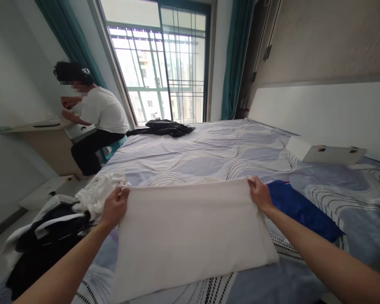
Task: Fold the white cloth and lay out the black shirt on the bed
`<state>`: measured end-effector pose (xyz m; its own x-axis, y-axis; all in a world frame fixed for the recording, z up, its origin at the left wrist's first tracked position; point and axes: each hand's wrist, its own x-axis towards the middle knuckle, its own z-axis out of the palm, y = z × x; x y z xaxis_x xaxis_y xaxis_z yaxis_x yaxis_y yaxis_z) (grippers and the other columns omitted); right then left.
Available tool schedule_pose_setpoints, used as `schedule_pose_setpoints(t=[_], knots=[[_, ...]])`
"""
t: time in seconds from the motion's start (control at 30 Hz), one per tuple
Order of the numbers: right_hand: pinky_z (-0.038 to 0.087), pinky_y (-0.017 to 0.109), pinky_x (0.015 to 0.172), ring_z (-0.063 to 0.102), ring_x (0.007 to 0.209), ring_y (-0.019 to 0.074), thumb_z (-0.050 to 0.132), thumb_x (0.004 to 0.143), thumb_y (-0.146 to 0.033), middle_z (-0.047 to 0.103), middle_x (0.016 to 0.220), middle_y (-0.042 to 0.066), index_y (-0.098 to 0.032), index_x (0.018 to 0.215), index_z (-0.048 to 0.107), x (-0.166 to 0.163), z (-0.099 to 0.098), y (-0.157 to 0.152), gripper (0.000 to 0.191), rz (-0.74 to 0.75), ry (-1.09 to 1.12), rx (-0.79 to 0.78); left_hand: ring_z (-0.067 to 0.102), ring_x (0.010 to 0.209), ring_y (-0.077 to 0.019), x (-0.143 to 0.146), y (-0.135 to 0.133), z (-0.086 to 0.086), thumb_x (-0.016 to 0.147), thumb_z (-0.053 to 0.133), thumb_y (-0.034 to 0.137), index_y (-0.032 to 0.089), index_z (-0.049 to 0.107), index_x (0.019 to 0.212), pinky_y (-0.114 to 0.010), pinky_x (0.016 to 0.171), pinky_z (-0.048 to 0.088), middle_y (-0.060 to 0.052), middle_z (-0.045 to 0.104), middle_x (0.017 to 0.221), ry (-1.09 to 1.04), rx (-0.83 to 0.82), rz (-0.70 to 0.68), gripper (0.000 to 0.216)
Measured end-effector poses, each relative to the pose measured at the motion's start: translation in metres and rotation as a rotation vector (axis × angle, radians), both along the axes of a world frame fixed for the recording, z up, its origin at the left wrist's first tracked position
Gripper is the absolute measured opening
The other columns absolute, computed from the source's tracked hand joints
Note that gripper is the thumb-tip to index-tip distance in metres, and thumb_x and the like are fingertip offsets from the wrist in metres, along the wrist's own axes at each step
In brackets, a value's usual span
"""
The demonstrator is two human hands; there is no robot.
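your left hand point(115, 206) was closed on the far left corner of a white cloth point(190, 234), fingers curled over the edge with the thumb on top. your right hand point(259, 194) pinched the far right corner the same way, so the far edge of the cloth ran nearly straight between your two hands. the cloth lay flat on the bed point(209, 152) directly in front of you, folded into a broad rectangle, its near edge reaching toward the foot of the bed and spreading a little wider there.

just beside your right hand, partly tucked under the cloth's right side, lay a blue garment point(300, 209). to the left of your left hand a heap of white and black clothes point(57, 223) sat at the bed's edge, the white part of it touching or nearly touching the cloth's corner; you couldn't tell which from here. a dark garment point(166, 127) lay crumpled at the far side of the bed near the window point(164, 63). a flat white box point(326, 153) rested by the headboard on the right. another person point(95, 122) sat at a desk point(34, 126) on the left, well apart from you, with hands up at the desk.
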<state>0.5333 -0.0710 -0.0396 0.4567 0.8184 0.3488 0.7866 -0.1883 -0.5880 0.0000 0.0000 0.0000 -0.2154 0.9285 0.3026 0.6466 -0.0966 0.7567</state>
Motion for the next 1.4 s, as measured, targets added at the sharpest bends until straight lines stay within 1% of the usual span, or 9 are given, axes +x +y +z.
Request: schedule_pose_setpoints(t=[0.2,0.47,0.57,0.63,0.77,0.87,1.17,1.3,1.4], knots=[[0.031,0.028,0.068,0.062,0.08,0.0238,0.041,0.105,-0.037,0.071,0.088,0.009,-0.021,0.111,0.065,0.004,-0.034,0.09,0.029,-0.033,-0.058,-0.138,0.055,0.067,-0.0176,0.012,0.087,-0.033,0.084,0.047,0.051,0.023,0.058,0.084,-0.025,0.062,0.041,-0.001,0.062,0.068,-0.013,-0.048,-0.021,0.03],[0.043,0.039,0.086,0.064,0.107,0.0337,0.044,0.102,-0.033,0.066,0.121,0.024,-0.012,0.132,0.058,-0.004,-0.051,0.135,0.04,-0.101,-0.078,-0.332,0.066,0.091,-0.0301,0.017,0.143,-0.064,0.087,0.049,0.043,0.019,0.068,0.112,-0.038,0.081,0.048,-0.013,0.073,0.095,0.317,-0.243,0.118,0.039],[0.034,0.055,0.109,0.042,0.139,0.043,0.048,0.098,-0.029,0.038,0.155,0.03,-0.005,0.152,0.04,-0.065,-0.052,0.135,0.06,-0.066,-0.227,-0.185,0.052,0.131,-0.0379,0.069,0.132,-0.071,0.092,0.046,0.038,0.01,0.057,0.139,-0.051,0.107,0.04,-0.024,0.06,0.138,0.478,0.027,0.083,0.056],[0.018,0.062,0.119,0.019,0.153,0.0408,0.041,0.101,-0.034,0.024,0.166,0.022,-0.008,0.158,0.033,-0.124,-0.057,0.128,0.063,0.221,-0.304,-0.14,0.035,0.148,-0.0329,0.118,0.115,-0.081,0.099,0.034,0.037,0.009,0.046,0.151,-0.049,0.118,0.031,-0.021,0.045,0.157,0.55,0.191,-0.219,0.06],[0.004,0.062,0.124,0.009,0.157,0.0312,0.027,0.105,-0.04,0.02,0.17,0.006,-0.021,0.163,0.025,-0.207,-0.074,0.115,0.062,0.605,-0.275,-0.327,0.021,0.156,-0.0287,0.183,0.085,-0.109,0.104,0.02,0.042,0.02,0.032,0.161,-0.053,0.123,0.025,-0.008,0.032,0.167,0.695,-0.072,-0.587,0.062],[0.0,0.063,0.124,0.007,0.158,0.0278,0.026,0.105,-0.046,0.013,0.172,0.001,-0.029,0.163,0.025,-0.195,-0.08,0.114,0.061,0.532,-0.277,-0.435,0.015,0.158,-0.0306,0.175,0.083,-0.118,0.104,0.021,0.05,0.028,0.03,0.161,-0.059,0.125,0.015,-0.005,0.021,0.171,0.772,-0.228,-0.458,0.062],[0.008,0.059,0.126,0.012,0.157,0.0261,0.023,0.107,-0.045,0.014,0.172,0.0,-0.03,0.164,0.024,-0.037,-0.08,0.092,0.059,0.081,-0.328,-0.6,0.017,0.157,-0.0352,0.044,0.084,-0.095,0.102,0.021,0.055,0.029,0.025,0.163,-0.067,0.122,0.018,-0.006,0.016,0.171,0.788,-0.462,-0.111,0.067],[0.001,0.067,0.122,0.007,0.157,0.0387,0.029,0.104,-0.036,0.013,0.172,0.009,-0.018,0.162,0.031,-0.085,-0.062,0.082,0.061,-0.045,-0.319,-0.533,0.014,0.154,-0.0465,0.083,0.052,-0.08,0.103,0.022,0.051,0.021,0.03,0.161,-0.078,0.113,0.021,-0.014,0.021,0.169,0.739,-0.407,0.027,0.067],[0.003,0.064,0.123,0.002,0.158,0.0362,0.03,0.104,-0.04,0.009,0.172,0.004,-0.023,0.165,0.023,-0.167,-0.059,0.06,0.064,0.28,-0.346,-0.348,0.012,0.158,-0.0339,0.147,0.009,-0.088,0.105,0.019,0.04,0.018,0.022,0.163,-0.061,0.122,0.024,-0.009,0.022,0.17,0.765,-0.143,-0.306,0.062]])
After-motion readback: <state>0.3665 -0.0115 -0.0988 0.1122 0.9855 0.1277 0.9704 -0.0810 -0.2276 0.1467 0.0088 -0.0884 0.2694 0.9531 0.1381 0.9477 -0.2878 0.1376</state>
